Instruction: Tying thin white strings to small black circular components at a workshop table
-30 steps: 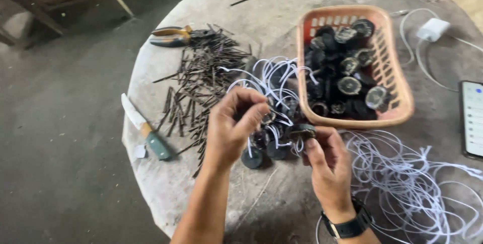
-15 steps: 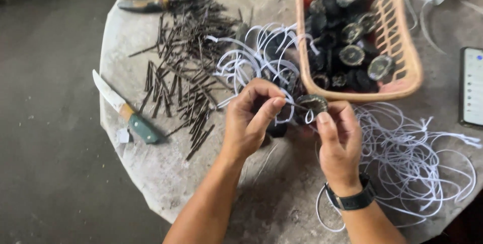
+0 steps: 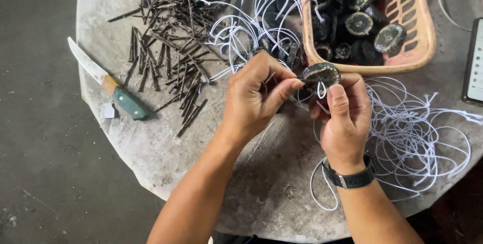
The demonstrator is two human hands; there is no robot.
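Observation:
My right hand (image 3: pixel 344 115) holds a dark round disc (image 3: pixel 322 74) upright, thumb pressed against a white string (image 3: pixel 321 91) that hangs from it. My left hand (image 3: pixel 256 95) pinches at the disc's left edge with fingertips closed; a thin dark nail (image 3: pixel 270 77) pokes between its fingers. Both hands hover over the round stone table (image 3: pixel 166 148), just in front of the orange plastic basket (image 3: pixel 417 48). A black watch (image 3: pixel 349 177) is on my right wrist.
The basket holds several more dark discs (image 3: pixel 359 22). A pile of dark nails (image 3: pixel 176 27) lies at the upper left, a green-handled knife (image 3: pixel 113 90) near the left edge. Loose white strings (image 3: pixel 422 143) spread at right, more strung discs (image 3: pixel 271 48) behind my hands, a phone (image 3: pixel 475 65) at far right.
The view has tilted and closed in on the hands. Both hands have lifted the disc up off the pile, and my left fingers have closed on its edge.

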